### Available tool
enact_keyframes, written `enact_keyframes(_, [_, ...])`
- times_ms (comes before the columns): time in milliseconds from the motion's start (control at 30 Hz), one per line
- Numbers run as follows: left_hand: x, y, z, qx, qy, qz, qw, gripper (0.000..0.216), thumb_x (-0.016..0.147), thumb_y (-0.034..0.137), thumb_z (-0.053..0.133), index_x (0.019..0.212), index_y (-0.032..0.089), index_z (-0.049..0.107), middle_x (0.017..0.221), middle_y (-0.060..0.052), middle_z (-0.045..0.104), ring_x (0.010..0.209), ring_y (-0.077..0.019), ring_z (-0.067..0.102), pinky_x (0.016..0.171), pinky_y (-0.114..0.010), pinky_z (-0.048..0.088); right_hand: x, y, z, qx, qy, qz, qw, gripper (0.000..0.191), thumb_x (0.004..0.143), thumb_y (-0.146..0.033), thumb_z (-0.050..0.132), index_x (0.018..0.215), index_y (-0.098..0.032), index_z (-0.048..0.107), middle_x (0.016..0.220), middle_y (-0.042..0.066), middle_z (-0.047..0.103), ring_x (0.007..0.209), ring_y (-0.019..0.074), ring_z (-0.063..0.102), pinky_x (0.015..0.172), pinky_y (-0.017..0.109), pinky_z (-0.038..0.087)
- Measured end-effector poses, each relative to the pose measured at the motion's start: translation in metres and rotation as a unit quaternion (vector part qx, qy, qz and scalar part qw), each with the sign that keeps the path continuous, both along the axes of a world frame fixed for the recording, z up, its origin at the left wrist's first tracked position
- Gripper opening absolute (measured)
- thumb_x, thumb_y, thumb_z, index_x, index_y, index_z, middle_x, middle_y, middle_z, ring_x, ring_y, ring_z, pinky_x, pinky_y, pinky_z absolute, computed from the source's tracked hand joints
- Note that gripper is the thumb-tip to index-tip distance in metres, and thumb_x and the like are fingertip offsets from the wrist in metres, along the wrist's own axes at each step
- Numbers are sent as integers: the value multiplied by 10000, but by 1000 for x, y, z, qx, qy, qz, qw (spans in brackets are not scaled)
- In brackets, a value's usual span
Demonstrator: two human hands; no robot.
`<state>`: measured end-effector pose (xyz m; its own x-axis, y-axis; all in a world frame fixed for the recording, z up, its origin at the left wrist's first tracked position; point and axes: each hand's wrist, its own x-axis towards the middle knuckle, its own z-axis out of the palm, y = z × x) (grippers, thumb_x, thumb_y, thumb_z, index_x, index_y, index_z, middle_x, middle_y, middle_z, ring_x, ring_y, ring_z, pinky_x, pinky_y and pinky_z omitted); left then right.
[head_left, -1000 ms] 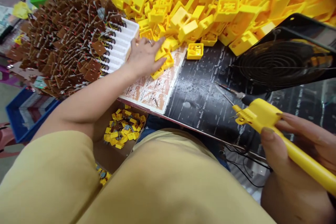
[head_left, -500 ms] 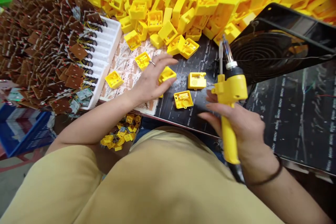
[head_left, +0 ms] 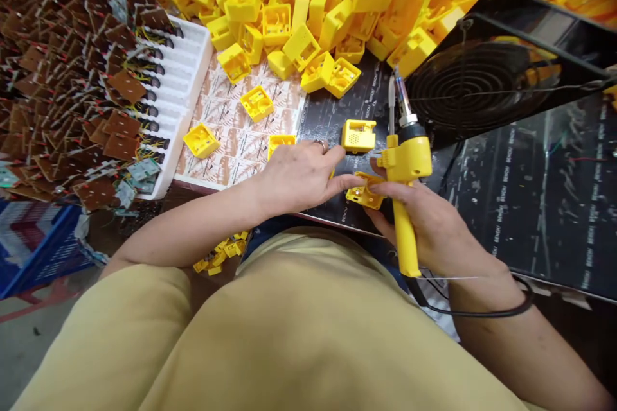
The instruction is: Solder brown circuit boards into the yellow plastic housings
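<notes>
My right hand (head_left: 429,218) is wrapped round a yellow soldering gun (head_left: 409,160), its metal tip pointing up and away from me. Between the thumb and fingers of the same hand is a small open yellow plastic case (head_left: 362,192) with metal parts inside. My left hand (head_left: 303,173) is bent beside it, thumb reaching to this case's left edge. A bit of another yellow case (head_left: 332,173) shows between its thumb and fingers, mostly hidden. Just beyond stands a case with speaker holes (head_left: 359,137); one more (head_left: 281,143) lies partly behind my left hand.
Brown circuit boards (head_left: 72,77) are heaped on a white foam tray (head_left: 190,90) at left. A large pile of yellow cases (head_left: 308,13) fills the back. A black fan (head_left: 463,83) leans at right. Below left is a blue crate (head_left: 43,250). Loose cases (head_left: 201,141) lie near the tray.
My left hand has moved right and nearer to me, with a case in its fingers. My right hand has come in leftward with the soldering gun and taken hold of the open case.
</notes>
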<state>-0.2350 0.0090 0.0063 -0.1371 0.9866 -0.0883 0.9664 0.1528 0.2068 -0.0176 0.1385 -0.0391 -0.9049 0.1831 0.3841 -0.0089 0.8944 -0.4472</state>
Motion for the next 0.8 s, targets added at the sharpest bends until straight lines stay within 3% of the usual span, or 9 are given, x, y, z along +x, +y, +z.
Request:
enact_keyframes(133, [-19,-6,14,37,68,-36,996,432,1067,442,415,1282,177,680,1265,-134,736,1203,-326,672,889,-424,537,2,-1,-2,26,28,-24,999,479,893,-283,771,1303,-244,525,1060,50,711,928,244,703,777,380,611])
enact_keyframes(267, [-29,-17,9,3,64,-128,990,558,1008,398,558,1514,171,501,1482,-152,615,1370,-337,555,1119,-540,406,0,0,-5,74,35,-31,996,465,915,-336,745,1308,-212,529,1001,80,698,889,264,689,768,403,608])
enact_keyframes(333, [-23,-18,2,-16,81,-111,990,580,1006,378,564,1534,152,479,1418,-168,654,1272,-326,611,1094,-539,406,-1,-1,-6,84,33,-30,995,458,923,-310,734,1314,-206,519,1001,77,699,861,248,685,747,380,602])
enact_keyframes(400, [-13,-17,-5,-17,117,-50,992,578,1032,441,510,1539,163,490,1213,-161,743,1132,-324,649,1039,-544,421,-3,-3,-6,86,36,-31,995,449,913,-239,739,1303,-200,520,993,63,706,844,227,688,727,344,589])
enact_keyframes(500, [-1,-18,-8,-5,131,8,991,843,979,760,384,1545,144,495,933,-153,766,1004,-349,652,994,-579,422,-4,-7,-7,89,48,-42,994,444,898,-209,756,1283,-201,535,958,47,713,835,218,700,705,328,574])
enact_keyframes(567, [-1,-22,-3,4,105,-21,994,968,933,851,320,1533,115,508,866,-142,759,946,-342,669,955,-552,445,-2,-7,-6,84,45,-46,994,454,907,-249,756,1302,-224,532,928,31,710,835,227,710,684,338,573])
enact_keyframes(667, [-14,-27,6,29,55,-114,992,779,1003,695,430,1546,139,486,1129,-163,761,1102,-337,671,958,-482,474,2,-6,-7,70,28,-36,996,514,914,-287,753,1361,-255,502,988,40,723,892,248,726,716,371,605])
enact_keyframes(733, [-24,-28,7,41,24,-178,983,638,1012,454,547,1573,168,439,1478,-176,609,1354,-335,561,1043,-458,452,4,-5,-9,59,29,-39,997,555,902,-275,766,1383,-264,490,1063,55,730,937,255,733,755,387,624])
enact_keyframes(800, [-28,-27,1,35,5,-213,976,602,986,241,555,1571,175,428,1606,-159,491,1452,-304,488,1105,-454,411,5,-5,-11,49,38,-44,997,573,884,-250,783,1379,-266,494,1119,63,728,990,257,737,786,388,634])
